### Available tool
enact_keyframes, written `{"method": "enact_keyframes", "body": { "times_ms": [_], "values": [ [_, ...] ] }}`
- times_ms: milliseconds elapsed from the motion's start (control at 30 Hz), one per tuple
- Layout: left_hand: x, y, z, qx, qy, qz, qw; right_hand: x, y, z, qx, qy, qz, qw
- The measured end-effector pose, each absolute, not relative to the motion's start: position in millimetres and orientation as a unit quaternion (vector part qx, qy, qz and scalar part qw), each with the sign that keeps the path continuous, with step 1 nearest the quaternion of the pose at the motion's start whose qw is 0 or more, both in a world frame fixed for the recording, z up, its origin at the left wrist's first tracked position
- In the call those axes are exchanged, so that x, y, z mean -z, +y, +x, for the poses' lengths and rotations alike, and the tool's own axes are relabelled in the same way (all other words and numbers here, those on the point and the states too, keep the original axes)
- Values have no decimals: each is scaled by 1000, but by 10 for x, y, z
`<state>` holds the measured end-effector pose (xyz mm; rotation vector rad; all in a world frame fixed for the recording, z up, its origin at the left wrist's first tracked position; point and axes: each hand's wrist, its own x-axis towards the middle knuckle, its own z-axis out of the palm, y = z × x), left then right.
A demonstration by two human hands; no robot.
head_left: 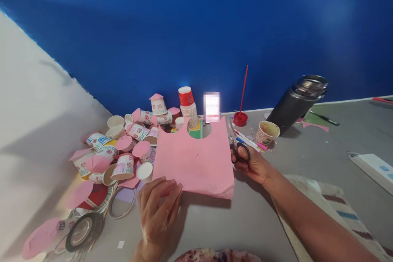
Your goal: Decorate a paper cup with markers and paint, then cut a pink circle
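A sheet of pink paper [193,159] is held up above the table, with rounded notches cut out of its far edge. My left hand [159,208] pinches its near left corner between thumb and fingers. On the right, my right hand [254,166] grips a pair of scissors [243,152] by the dark handles, close beside the paper's right edge. The blades point away from me and are partly hidden by the sheet. Behind the notches, a stack of white paper cups [190,115] topped by a red cup [186,97] shows.
Decorated paper cups with pink tops [123,166] crowd the left side, near rolls of tape [80,233]. A black flask [288,108], a patterned paper cup [266,133], markers [248,142] and a red stand with a stick [240,119] are at the right back. A striped cloth [334,213] lies under my right forearm.
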<state>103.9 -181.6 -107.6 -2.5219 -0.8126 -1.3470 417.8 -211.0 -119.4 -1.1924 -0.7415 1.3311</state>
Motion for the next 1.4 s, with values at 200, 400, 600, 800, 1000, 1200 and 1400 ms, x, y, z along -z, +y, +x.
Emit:
{"method": "enact_keyframes", "body": {
  "times_ms": [200, 400, 600, 800, 1000, 1200, 1400],
  "values": [
    [1166, -1793, 1076, 436, -279, -851, 90, 1277, -2149, 3995, -571, -295, -504, 577],
    [1216, -1907, 1040, 413, -319, -852, 47, 1333, -2194, 3891, -543, -296, -537, 574],
    [1094, -2059, 847, 416, -423, -802, -67, 1320, -2214, 3866, -508, -313, -575, 559],
    [834, -1759, 1164, 397, -394, -784, -267, 1213, -2306, 3792, -505, -378, -588, 506],
    [697, -1297, 1545, 382, -336, -833, -219, 1158, -2341, 3738, -498, -380, -585, 515],
    [681, -1122, 1808, 241, -288, -899, -226, 1118, -2312, 3722, -498, -375, -597, 506],
    [713, -1022, 1745, 246, -304, -871, -297, 1167, -2275, 3856, -542, -358, -601, 466]
  ]
}}
